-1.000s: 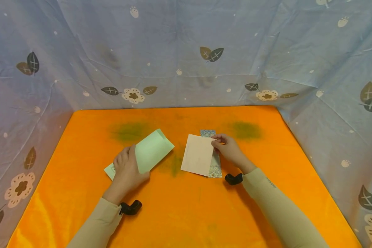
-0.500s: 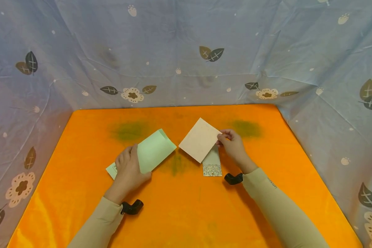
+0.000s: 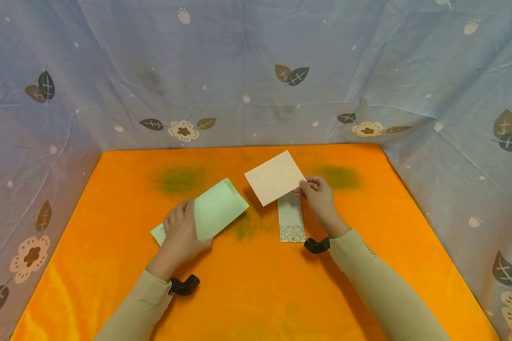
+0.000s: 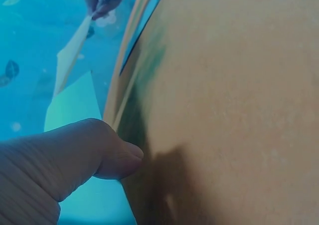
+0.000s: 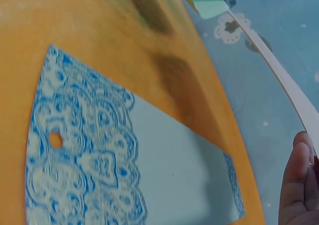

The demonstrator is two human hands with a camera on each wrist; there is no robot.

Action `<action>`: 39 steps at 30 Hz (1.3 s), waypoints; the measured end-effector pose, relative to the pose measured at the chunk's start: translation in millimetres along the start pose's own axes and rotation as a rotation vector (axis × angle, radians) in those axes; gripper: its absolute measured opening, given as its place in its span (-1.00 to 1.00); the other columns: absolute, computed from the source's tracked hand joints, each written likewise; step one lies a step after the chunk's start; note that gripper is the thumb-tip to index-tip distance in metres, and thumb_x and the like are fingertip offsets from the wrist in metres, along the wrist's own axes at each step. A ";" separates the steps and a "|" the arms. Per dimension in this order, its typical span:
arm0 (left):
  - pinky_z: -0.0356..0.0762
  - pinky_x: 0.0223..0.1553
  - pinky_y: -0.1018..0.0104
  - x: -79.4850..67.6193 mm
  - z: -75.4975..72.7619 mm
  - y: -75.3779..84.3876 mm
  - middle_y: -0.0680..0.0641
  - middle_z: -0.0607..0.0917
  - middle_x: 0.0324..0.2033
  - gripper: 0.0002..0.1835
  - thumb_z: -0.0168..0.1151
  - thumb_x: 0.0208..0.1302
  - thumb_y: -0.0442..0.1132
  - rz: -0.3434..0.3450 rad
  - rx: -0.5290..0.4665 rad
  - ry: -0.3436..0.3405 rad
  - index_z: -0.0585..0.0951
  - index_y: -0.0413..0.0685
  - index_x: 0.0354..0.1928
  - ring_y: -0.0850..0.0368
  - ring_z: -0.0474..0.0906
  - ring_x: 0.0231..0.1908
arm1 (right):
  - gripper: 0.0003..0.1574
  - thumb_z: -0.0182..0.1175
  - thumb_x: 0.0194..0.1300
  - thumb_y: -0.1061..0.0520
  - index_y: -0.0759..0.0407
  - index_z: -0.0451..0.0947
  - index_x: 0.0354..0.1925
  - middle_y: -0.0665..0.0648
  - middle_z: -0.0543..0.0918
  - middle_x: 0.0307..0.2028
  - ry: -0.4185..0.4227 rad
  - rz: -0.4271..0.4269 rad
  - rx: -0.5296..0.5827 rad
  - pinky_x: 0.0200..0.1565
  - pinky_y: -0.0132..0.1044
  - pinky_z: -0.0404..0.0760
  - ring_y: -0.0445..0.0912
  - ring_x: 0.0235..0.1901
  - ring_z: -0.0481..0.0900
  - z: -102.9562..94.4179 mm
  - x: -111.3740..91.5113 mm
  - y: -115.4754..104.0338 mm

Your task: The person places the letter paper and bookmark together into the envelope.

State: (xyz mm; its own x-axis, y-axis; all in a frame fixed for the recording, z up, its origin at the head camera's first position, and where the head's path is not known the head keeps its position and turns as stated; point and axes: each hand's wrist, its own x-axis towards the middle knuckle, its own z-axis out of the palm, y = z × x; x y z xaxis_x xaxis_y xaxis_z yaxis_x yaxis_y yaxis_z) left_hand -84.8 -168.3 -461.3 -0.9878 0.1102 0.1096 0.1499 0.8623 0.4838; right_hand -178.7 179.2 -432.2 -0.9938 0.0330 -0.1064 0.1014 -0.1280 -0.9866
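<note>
A pale green envelope (image 3: 219,210) is gripped by my left hand (image 3: 183,237), thumb along its near edge. It tilts up to the right, and in the right wrist view its end (image 5: 212,5) gapes. My right hand (image 3: 322,203) pinches a cream card (image 3: 275,177) by its right corner, thumb on top. The card is raised, its lower left edge facing the envelope's end, with a gap between them in the head view. Below the card lies a bookmark (image 3: 291,213), pale with a blue lace pattern and a punched hole (image 5: 55,140); the card covers its far end.
An orange cloth (image 3: 256,293) covers the table, with dark greenish patches toward the back. Grey-blue curtains (image 3: 239,57) printed with leaves and flowers enclose the back and both sides. A black wrist camera (image 3: 184,285) sticks out from the left sleeve, another (image 3: 317,245) from the right.
My right hand has lifted the card off the bookmark and turned it from upright to slanting sideways, moving it toward the back. The envelope has shifted slightly right with my left hand.
</note>
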 end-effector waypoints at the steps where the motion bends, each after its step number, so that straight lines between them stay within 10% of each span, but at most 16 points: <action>1: -0.14 0.24 -0.27 0.1 0.2 0.6 -0.43 0.11 0.30 0.25 0.54 -0.16 0.01 -0.001 0.000 -0.004 -0.03 -0.33 0.45 -0.37 0.01 0.25 | -0.60 0.08 0.42 0.26 0.42 0.23 0.11 0.26 0.53 -0.25 0.005 -0.004 0.010 -0.01 -0.12 0.60 0.07 -0.24 0.65 0.6 0.9 2.2; 30: -0.13 0.27 -0.25 4.4 2.4 9.7 -0.39 0.09 0.33 0.27 0.50 -0.13 0.11 0.019 -0.010 -0.041 -0.06 -0.30 0.47 -0.34 -0.01 0.29 | -0.62 0.10 0.43 0.21 0.32 0.24 0.10 0.24 0.51 -0.24 -0.023 -0.056 0.039 -0.09 -0.21 0.64 -0.02 -0.27 0.66 12.4 4.9 23.7; 39: -0.14 0.28 -0.24 4.1 4.3 8.9 -0.38 0.09 0.33 0.26 0.49 -0.10 0.11 0.022 -0.017 -0.050 -0.05 -0.31 0.47 -0.33 -0.01 0.29 | -0.61 0.10 0.43 0.18 0.35 0.25 0.10 0.26 0.52 -0.24 -0.047 -0.066 0.030 -0.06 -0.18 0.63 0.30 -0.10 0.58 14.1 3.3 24.4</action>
State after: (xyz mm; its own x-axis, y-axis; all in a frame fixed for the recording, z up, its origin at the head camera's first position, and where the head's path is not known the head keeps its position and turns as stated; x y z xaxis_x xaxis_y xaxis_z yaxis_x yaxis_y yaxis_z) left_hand -87.8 -158.1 -460.3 -0.9851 0.1537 0.0767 0.1714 0.8510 0.4964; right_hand -180.1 162.2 -454.9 -0.9994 -0.0045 -0.0346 0.0349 -0.1564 -0.9871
